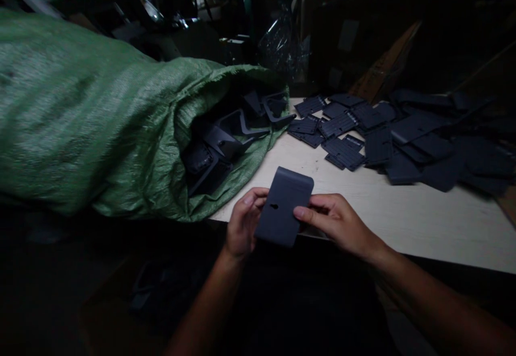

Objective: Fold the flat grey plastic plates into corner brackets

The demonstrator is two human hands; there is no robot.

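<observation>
I hold a dark grey flat plastic plate (284, 205) with a small keyhole slot in its face, over the near edge of the table. My left hand (242, 224) grips its left side with curled fingers. On the plate's right edge, my right hand (336, 221) pinches it between thumb and fingers. A large green woven sack (92, 125) lies on its side at the left, its mouth open toward me, with several dark plastic parts (229, 138) spilling from it.
A pale wooden table (403, 213) runs to the right. A heap of several dark ribbed plastic plates (387, 135) covers its far right part. Cardboard and clear plastic wrap stand in the dark behind. Below the table edge all is in shadow.
</observation>
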